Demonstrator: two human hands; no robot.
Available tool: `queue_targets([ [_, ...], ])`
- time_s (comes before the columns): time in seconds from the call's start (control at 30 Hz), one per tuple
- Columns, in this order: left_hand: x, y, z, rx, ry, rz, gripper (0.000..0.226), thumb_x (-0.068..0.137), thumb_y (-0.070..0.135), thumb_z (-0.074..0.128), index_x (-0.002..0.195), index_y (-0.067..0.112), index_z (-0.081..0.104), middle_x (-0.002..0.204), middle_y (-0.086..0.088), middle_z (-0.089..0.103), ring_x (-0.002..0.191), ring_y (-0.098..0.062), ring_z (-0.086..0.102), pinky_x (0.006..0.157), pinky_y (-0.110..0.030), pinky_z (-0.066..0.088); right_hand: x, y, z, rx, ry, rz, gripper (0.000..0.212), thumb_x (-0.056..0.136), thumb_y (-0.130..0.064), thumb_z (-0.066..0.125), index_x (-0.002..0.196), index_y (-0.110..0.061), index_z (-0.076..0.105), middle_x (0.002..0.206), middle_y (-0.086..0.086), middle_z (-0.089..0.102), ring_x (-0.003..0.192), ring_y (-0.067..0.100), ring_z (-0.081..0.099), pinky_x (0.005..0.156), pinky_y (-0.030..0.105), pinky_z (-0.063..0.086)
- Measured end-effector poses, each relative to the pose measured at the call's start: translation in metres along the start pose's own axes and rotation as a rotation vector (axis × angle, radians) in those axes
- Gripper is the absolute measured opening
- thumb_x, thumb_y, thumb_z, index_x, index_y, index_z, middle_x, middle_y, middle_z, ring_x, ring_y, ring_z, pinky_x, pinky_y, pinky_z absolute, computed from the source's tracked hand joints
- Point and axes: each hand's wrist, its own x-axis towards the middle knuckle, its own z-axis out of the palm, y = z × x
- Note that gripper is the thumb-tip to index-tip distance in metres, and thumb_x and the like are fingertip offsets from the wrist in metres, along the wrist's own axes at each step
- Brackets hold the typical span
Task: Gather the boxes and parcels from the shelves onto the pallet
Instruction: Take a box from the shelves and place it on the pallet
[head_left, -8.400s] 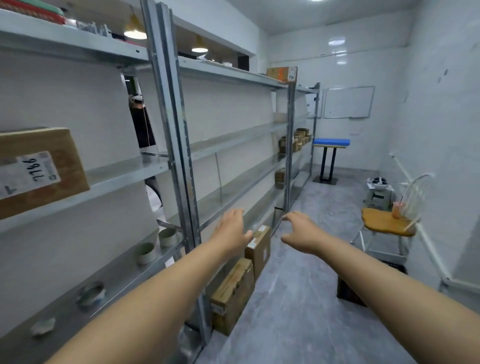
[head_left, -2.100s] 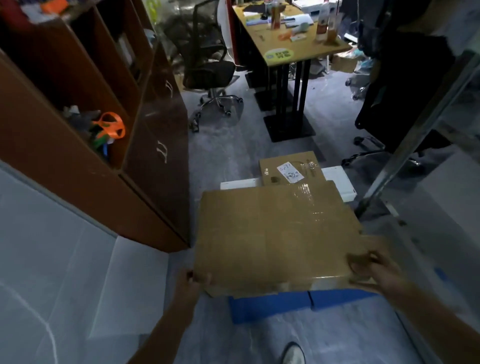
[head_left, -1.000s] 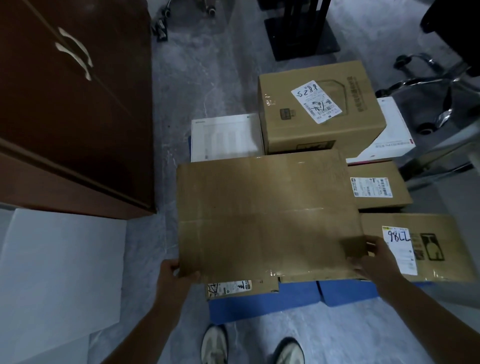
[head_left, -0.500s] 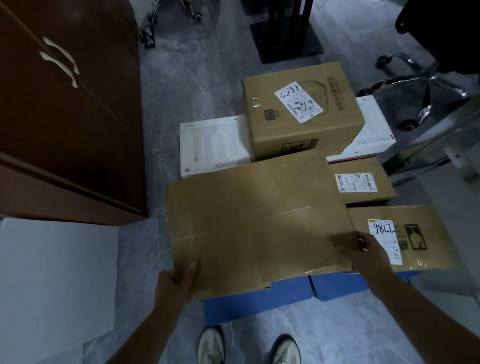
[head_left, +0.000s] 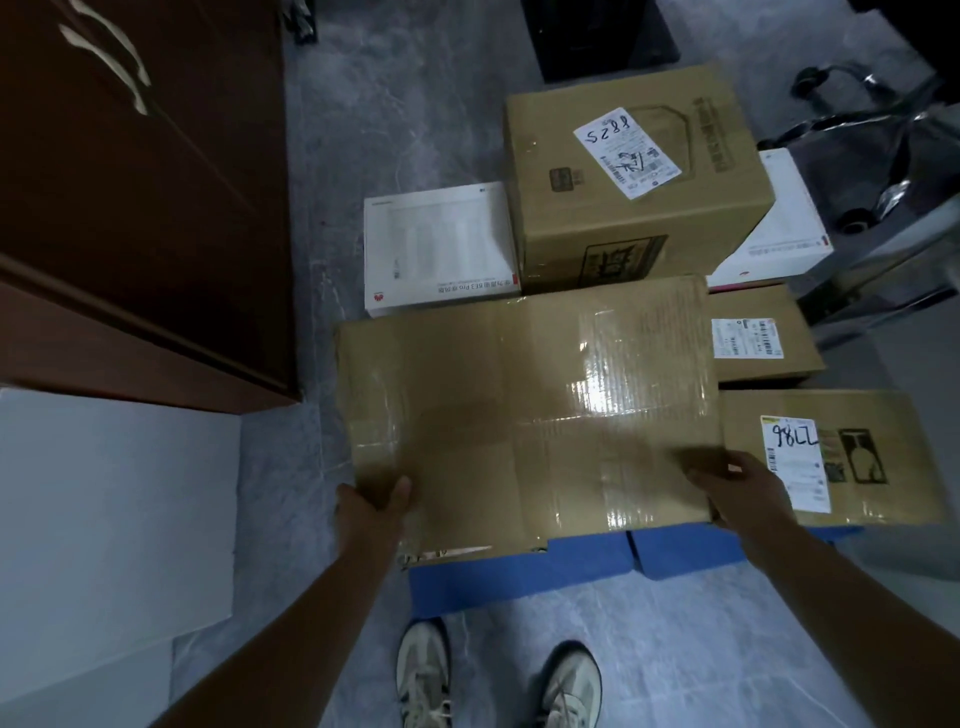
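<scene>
The large flat cardboard box (head_left: 530, 415) lay over the near-left part of the blue pallet (head_left: 519, 569). The left hand (head_left: 371, 506) gripped its near-left corner, thumb on top, while the right hand (head_left: 737, 486) clasped its near-right corner.

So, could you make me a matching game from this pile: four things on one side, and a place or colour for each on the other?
Things:
1 tall box
2 flat box
3 pallet
4 cabinet

Descriptions:
A blue, under the boxes
B gripped by the left hand and right hand
C brown, on the left
D at the back, handwritten label on top

Pairs: 1-D; 2-B; 3-A; 4-C
</scene>
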Motion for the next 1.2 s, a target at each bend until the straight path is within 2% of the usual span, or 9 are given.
queue_targets([
  [0.13, 0.006, 0.005, 0.000, -0.036, -0.013, 0.018, 0.066, 0.082, 0.038, 0.073, 0.126, -0.001, 0.045, 0.118, -0.017, 0.059, 0.105, -0.031, 0.060, 0.087, -0.042, 0.052, 0.001, -0.001, 0.008, -0.001, 0.018, 0.006, 0.050, 0.082, -0.014, 0.072, 0.130, -0.010, 0.055, 0.116, 0.013, 0.062, 0.103, 0.034, 0.058, 0.087, 0.047, 0.052],
  [0.27, 0.002, -0.001, -0.004, -0.049, -0.077, 0.052, 0.060, 0.083, 0.039, 0.071, 0.116, -0.009, 0.054, 0.108, -0.026, 0.063, 0.097, -0.037, 0.063, 0.082, -0.050, 0.055, -0.006, 0.004, 0.009, -0.062, -0.017, 0.002, 0.053, 0.084, -0.019, 0.071, 0.132, -0.008, 0.053, 0.113, 0.015, 0.064, 0.089, 0.029, 0.058, 0.060, 0.030, 0.043],
  [0.37, 0.001, 0.004, -0.006, -0.059, -0.065, 0.109, 0.057, 0.083, 0.033, 0.072, 0.120, -0.005, 0.054, 0.114, -0.022, 0.062, 0.102, -0.035, 0.062, 0.086, -0.053, 0.054, -0.007, 0.001, 0.007, -0.075, -0.051, 0.002, 0.052, 0.085, -0.020, 0.070, 0.133, -0.008, 0.054, 0.115, 0.016, 0.064, 0.094, 0.032, 0.060, 0.057, 0.028, 0.041],
  [0.63, -0.011, 0.054, 0.007, 0.005, 0.163, 0.333, 0.076, 0.082, 0.018, 0.073, 0.143, 0.007, 0.030, 0.144, -0.014, 0.032, 0.129, -0.031, 0.037, 0.107, -0.049, 0.038, -0.024, -0.038, 0.012, -0.121, 0.158, -0.217, 0.058, 0.081, -0.003, 0.058, 0.137, -0.012, 0.045, 0.131, 0.015, 0.048, 0.114, 0.036, 0.051, 0.093, 0.041, 0.043],
  [0.73, -0.029, 0.069, 0.012, 0.076, 0.135, 0.434, 0.075, 0.082, 0.019, 0.073, 0.143, 0.008, 0.031, 0.144, -0.013, 0.033, 0.128, -0.029, 0.039, 0.105, -0.040, 0.038, -0.046, -0.048, 0.013, -0.094, 0.161, -0.329, 0.055, 0.077, 0.005, 0.050, 0.127, -0.019, 0.054, 0.122, 0.008, 0.058, 0.093, 0.022, 0.061, 0.067, 0.022, 0.052],
  [0.8, -0.047, 0.082, 0.014, 0.097, 0.103, 0.476, 0.077, 0.081, 0.023, 0.074, 0.144, 0.009, 0.031, 0.143, -0.010, 0.034, 0.128, -0.025, 0.039, 0.105, -0.039, 0.039, -0.066, -0.058, 0.014, -0.063, 0.139, -0.351, 0.055, 0.080, 0.004, 0.053, 0.128, -0.022, 0.056, 0.124, 0.002, 0.059, 0.080, 0.007, 0.056, 0.053, 0.006, 0.042],
  [0.9, -0.078, 0.120, 0.005, 0.024, -0.006, 0.461, 0.073, 0.080, 0.017, 0.073, 0.141, 0.011, 0.033, 0.133, 0.000, 0.039, 0.123, -0.018, 0.040, 0.098, -0.022, 0.035, -0.101, -0.094, 0.002, -0.027, 0.040, -0.359, 0.056, 0.085, -0.002, 0.060, 0.137, -0.019, 0.050, 0.135, 0.002, 0.054, 0.095, 0.010, 0.053, 0.082, 0.015, 0.038],
  [1.0, -0.118, 0.173, -0.024, 0.042, -0.124, 0.590, 0.068, 0.081, 0.014, 0.073, 0.140, 0.008, 0.038, 0.134, -0.004, 0.044, 0.124, -0.023, 0.044, 0.100, -0.029, 0.038, -0.140, -0.152, -0.033, -0.091, -0.053, -0.473, 0.056, 0.084, -0.005, 0.064, 0.138, -0.013, 0.050, 0.136, 0.009, 0.054, 0.111, 0.024, 0.057, 0.093, 0.022, 0.038],
  [1.2, -0.255, 0.280, -0.121, 0.234, -0.075, 0.946, 0.059, 0.087, 0.028, 0.066, 0.138, 0.009, 0.043, 0.138, -0.007, 0.045, 0.129, -0.024, 0.039, 0.105, -0.024, 0.027, -0.258, -0.266, -0.149, -0.143, -0.029, -0.688, 0.055, 0.082, -0.011, 0.067, 0.136, -0.015, 0.052, 0.129, 0.007, 0.060, 0.117, 0.026, 0.057, 0.091, 0.021, 0.041],
])
